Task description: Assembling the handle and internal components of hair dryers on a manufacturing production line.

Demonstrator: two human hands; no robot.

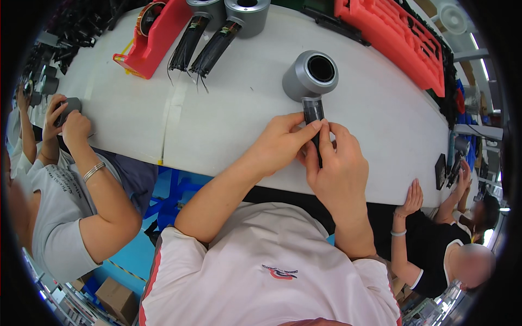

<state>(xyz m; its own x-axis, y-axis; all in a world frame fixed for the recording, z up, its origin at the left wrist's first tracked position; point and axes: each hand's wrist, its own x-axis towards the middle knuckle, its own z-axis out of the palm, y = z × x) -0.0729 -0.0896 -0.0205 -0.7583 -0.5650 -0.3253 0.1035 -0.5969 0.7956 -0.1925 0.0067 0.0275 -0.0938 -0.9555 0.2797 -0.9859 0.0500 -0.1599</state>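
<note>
A partly assembled hair dryer (298, 73) lies on the white table in front of me. Its round grey head points away, and its narrow black inner handle runs back toward my body. My left hand (278, 142) pinches the handle from the left side with thumb and fingers. From the right, my right hand (343, 163) closes on the same handle, its fingertips meeting the left thumb. The fingers cover much of the handle's middle and lower part, so whatever small part may lie under them is hidden.
Two more grey hair dryer bodies (248, 17) with black handles and loose wires lie at the far edge. Beside them stands a red tape dispenser (155, 46). A red moulded tray (394, 35) sits at far right. Co-workers' hands (75, 122) are busy left; others sit right.
</note>
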